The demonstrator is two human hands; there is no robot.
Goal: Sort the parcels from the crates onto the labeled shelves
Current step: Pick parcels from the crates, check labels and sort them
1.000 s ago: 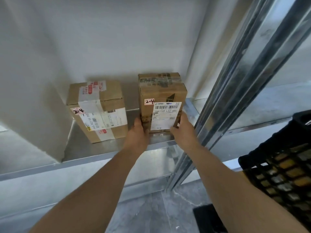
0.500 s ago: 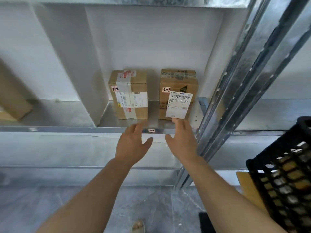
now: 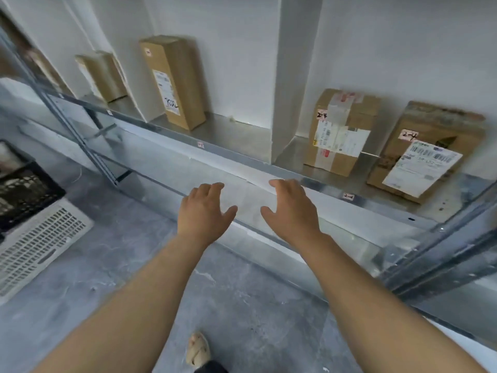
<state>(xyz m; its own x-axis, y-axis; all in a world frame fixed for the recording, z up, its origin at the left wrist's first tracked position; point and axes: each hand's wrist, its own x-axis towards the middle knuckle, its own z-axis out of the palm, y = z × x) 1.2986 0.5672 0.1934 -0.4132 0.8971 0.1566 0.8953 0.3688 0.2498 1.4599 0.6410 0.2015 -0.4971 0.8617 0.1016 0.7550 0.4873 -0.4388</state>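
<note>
The likeliest slip from here is a misfiling. The small tags on the front lip of the metal shelf (image 3: pixel 242 160) are hard to read; the one at right (image 3: pixel 348 196) says 2-4, while the one at centre (image 3: pixel 200 144) is too blurred to make out, so a parcel fetched in haste could land in the wrong bay. A second risk, as I judge it, is the barcode-labelled parcel (image 3: pixel 427 154) at the right edge of the frame. It sits near the shelf front with its paper label curling loose, and a passing arm or the next box could snag it.

The left hand (image 3: pixel 204 208) and right hand (image 3: pixel 290 211) hover side by side at mid-frame, below the shelf lip, fingers loosely spread and holding nothing. That parcel lies up and to the right of the right hand, well apart from it, in the bay right of the white divider (image 3: pixel 293 76). The taped parcel (image 3: pixel 341 130), also marked 2-4, stands just beside it. A black crate (image 3: pixel 24 192) sits on the floor at the far left
</note>
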